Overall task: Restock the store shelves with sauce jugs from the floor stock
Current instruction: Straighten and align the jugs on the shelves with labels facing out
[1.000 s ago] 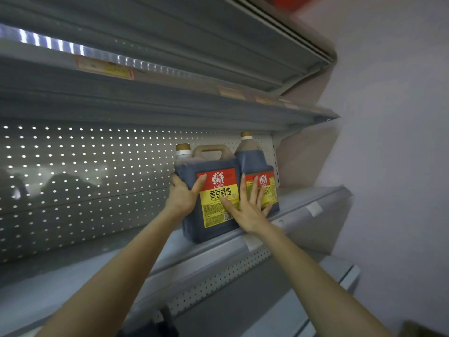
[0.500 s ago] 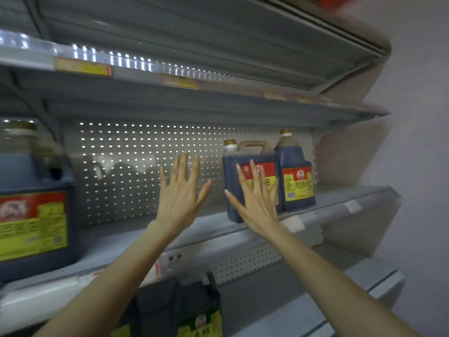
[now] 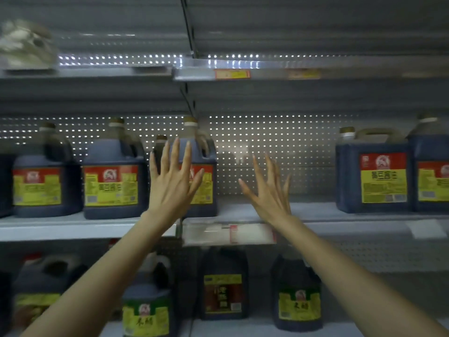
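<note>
Both hands up toward the mid grey metal shelf (image 3: 340,216), forearms bare. Left hand (image 3: 173,183): flat, fingers straight & spread, palm fwd, holding nothing. It's in front of a dark-blue plastic sauce jug w/ red-yellow label (image 3: 207,190); can't tell if it touches. Right hand (image 3: 269,195): also splayed, empty, in front of the bare stretch of shelf btwn two jug groups, clear of every jug.

Sauce jugs all stand upright on that mid shelf, labels out. Left group: the one behind the left hand, a second jug (image 3: 111,183) just beside it, a third jug (image 3: 36,186) further left; more caps show behind them. Right group: a handled jug (image 3: 374,176) & an edge jug (image 3: 432,173), side by side, well apart from the right hand.

White perforated back panel (image 3: 279,147) behind the gap. Lower shelf (image 3: 252,328) has a green-yellow-label jug (image 3: 145,312), a dark-label jug (image 3: 223,290) & another green-label jug (image 3: 296,302). Upper shelf edge carries a red-yellow price tag (image 3: 232,74). Top left, a pale blurred object (image 3: 24,45), too smeared to tell what.
</note>
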`<state>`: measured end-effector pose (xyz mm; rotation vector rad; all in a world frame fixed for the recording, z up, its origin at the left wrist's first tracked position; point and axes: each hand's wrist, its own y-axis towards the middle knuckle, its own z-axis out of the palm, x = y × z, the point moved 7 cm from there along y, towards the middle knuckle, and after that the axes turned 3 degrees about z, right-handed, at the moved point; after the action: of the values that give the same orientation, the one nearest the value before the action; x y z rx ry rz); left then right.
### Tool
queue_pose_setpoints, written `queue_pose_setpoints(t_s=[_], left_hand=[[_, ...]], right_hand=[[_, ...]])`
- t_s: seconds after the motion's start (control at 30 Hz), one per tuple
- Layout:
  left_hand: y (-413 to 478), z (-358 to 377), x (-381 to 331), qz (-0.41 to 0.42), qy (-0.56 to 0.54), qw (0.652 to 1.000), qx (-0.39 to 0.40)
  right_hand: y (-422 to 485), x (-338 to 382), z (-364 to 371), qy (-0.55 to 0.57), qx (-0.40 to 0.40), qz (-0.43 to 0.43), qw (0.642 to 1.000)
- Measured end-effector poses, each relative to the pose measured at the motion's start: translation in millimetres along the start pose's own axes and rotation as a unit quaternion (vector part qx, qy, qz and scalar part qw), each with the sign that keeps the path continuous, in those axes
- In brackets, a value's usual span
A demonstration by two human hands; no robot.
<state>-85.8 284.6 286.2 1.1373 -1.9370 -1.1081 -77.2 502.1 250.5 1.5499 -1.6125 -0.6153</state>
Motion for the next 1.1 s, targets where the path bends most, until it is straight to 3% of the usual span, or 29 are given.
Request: queue_pose_setpoints(t_s=[0.3, 0.5, 0.63, 0.77, 0.87, 1.1], left_hand=[[-19.0, 1.8, 85.8, -0.015, -0.004, 0.999, 0.033], [-13.1, 20.5, 97.5, 0.019, -0.127, 0.988, 0.084], [-8.9, 35.7, 92.4, 0.006, -0.248, 0.962, 0.113], [2.1, 52.9, 82.2, -0.017, -0.342, 0.928, 0.148], [7.2, 66.3, 81.8, -0.074, -0.442, 0.881, 0.155], [5.4, 81.0, 87.8, -0.13, -0.521, 0.829, 0.156]], right_hand=[[27.2, 85.2, 27.0, 0.04, -0.007, -0.036, 0.999], [35.4, 105.7, 51.2, 0.086, 0.004, -0.009, 0.996], [37.6, 105.0, 60.3, 0.112, -0.023, 0.034, 0.993], [43.2, 109.1, 69.7, 0.148, -0.016, 0.017, 0.989], [45.6, 109.6, 70.7, 0.216, -0.036, 0.012, 0.976], [50.6, 88.9, 82.8, 0.344, 0.001, 0.067, 0.937]])
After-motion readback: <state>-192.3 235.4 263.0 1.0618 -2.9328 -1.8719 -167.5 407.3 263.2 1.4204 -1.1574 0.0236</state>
